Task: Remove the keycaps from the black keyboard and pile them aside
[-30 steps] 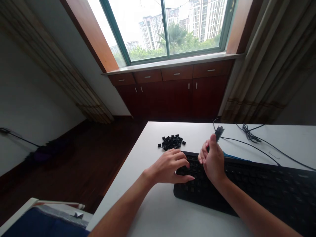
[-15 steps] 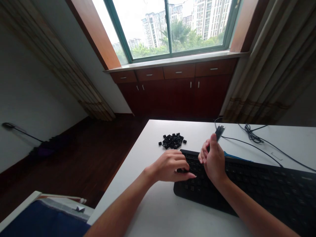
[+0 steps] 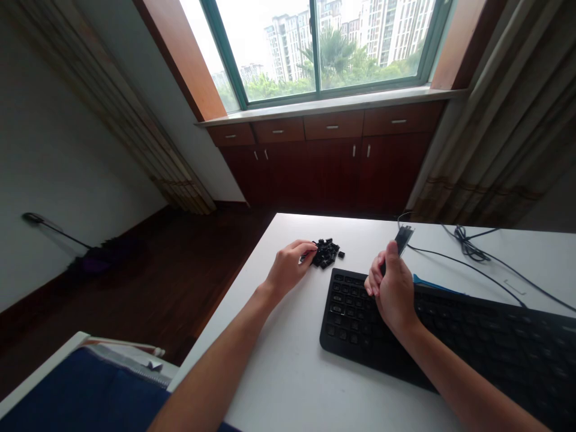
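Head view shows the left hand (image 3: 290, 265) nearly pinched, hold unclear, at small black keycaps (image 3: 327, 254) near the white worktop's (image 3: 288, 360) far-left corner, the right hand (image 3: 393, 294) curled tightly round a dark flat tool (image 3: 404, 239).

Observed matt black plastic on keyboard (image 3: 472, 336); slightly glossier black plastic on loose keys (image 3: 327, 254). Found smooth white finish with faint sheen on desk (image 3: 288, 372). Recorded reddish, satin-looking wood on cabinet (image 3: 292, 174), metal-look handles (image 3: 332, 127), dull cloth on curtain (image 3: 499, 132), dark, low-sheen wood-look floor (image 3: 180, 264).
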Demonstrator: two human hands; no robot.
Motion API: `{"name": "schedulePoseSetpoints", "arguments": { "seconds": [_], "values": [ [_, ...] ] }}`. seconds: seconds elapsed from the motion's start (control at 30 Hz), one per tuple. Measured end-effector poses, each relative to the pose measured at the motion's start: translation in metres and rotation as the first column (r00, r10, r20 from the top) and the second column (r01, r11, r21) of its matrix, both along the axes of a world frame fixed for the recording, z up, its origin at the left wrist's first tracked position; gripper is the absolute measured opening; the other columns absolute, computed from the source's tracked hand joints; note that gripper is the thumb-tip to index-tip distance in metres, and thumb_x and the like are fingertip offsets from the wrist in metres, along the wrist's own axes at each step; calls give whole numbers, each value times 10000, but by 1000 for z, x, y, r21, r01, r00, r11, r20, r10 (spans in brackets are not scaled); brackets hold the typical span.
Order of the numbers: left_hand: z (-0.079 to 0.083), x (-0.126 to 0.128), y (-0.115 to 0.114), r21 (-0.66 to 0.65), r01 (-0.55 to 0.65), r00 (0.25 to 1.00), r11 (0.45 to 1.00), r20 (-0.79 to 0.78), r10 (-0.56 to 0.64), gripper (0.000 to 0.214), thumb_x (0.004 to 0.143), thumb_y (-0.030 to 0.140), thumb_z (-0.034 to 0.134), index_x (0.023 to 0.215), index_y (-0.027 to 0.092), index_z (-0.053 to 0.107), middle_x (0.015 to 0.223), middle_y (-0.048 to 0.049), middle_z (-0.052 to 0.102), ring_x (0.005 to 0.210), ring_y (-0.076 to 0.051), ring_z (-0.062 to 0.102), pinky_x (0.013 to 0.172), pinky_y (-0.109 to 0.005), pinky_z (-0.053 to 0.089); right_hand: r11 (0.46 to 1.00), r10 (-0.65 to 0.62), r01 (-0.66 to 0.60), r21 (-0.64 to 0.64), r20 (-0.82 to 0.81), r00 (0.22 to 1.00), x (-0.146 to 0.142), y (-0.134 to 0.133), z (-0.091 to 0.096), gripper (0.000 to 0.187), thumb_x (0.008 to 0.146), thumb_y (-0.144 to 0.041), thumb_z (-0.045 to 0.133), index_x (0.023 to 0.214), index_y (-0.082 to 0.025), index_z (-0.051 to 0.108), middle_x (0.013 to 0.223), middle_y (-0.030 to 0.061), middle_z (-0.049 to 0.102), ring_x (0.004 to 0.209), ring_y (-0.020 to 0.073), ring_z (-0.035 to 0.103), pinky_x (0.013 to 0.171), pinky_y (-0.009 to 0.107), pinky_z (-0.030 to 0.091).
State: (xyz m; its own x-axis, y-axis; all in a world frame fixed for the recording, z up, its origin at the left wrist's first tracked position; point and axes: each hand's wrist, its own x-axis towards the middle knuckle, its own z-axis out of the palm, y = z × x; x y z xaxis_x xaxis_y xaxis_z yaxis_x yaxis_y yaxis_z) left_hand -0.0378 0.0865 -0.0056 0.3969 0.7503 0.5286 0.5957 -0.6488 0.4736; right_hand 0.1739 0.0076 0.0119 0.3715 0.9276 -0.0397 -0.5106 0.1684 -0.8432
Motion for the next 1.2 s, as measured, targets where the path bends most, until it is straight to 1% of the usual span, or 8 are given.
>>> {"name": "schedulePoseSetpoints", "arguments": {
  "seconds": [0.3,0.43,0.67,0.8,0.93,1.07,1.13,1.2],
  "values": [
    [6,5,-7,3,2,999,1000,-37,-2,145,954,235,607,1067,211,696,1075,-68,708,1010,-235,667,918,-414,557,1000,21,-21,1,7,1000,2,0,3,472,921,-630,588,719,-210,513,471,-100,404,324,58,352,332,187,354],
    [8,15,-17,-14,67,998,998,-9,-67,133,953,232,594,1043,214,691,1053,-68,701,1005,-232,655,913,-404,548,998,59,-59,-24,33,998,10,4,11,469,909,-639,596,737,-206,538,497,-83,451,359,67,383,379,201,417],
    [11,44,-47,-80,232,969,969,105,-223,132,975,271,585,1023,192,679,983,-62,700,897,-178,661,822,-328,568,1000,-25,26,-3,239,971,24,-10,20,358,974,-565,534,1126,-247,597,659,-47,611,457,110,470,466,237,502],
    [12,54,-58,-101,304,944,947,165,-285,131,979,278,583,986,184,674,953,-60,697,896,-172,659,840,-323,560,1000,-8,12,-13,274,962,38,-21,12,350,963,-552,538,1043,-230,651,755,1,633,682,158,574,518,227,503],
    [8,59,-62,-163,348,930,923,184,-318,134,976,290,592,980,191,683,930,-57,704,862,-178,652,842,-348,538,998,53,-58,13,255,966,58,-27,4,310,943,-503,533,927,-234,686,755,0,600,634,145,536,503,236,452],
    [5,62,-65,-179,399,912,899,174,-371,122,956,293,615,990,199,685,929,-55,711,869,-185,655,862,-362,518,997,-20,51,-50,485,874,71,-38,0,395,948,-552,533,894,-226,751,773,3,565,604,116,499,514,227,436],
    [5,63,-67,-152,431,898,889,163,-408,103,940,281,634,988,202,680,917,-44,716,865,-181,664,880,-366,508,987,-61,135,-82,585,809,72,-44,0,424,941,-597,540,952,-238,767,775,10,564,602,123,506,481,226,430],
    [4,65,-69,-127,468,882,875,134,-452,95,932,271,641,993,207,676,923,-36,726,870,-180,673,892,-372,496,986,-60,141,-86,607,793,71,-50,1,427,927,-624,556,1064,-265,742,760,4,558,537,124,484,413,232,408]
  ]
}}
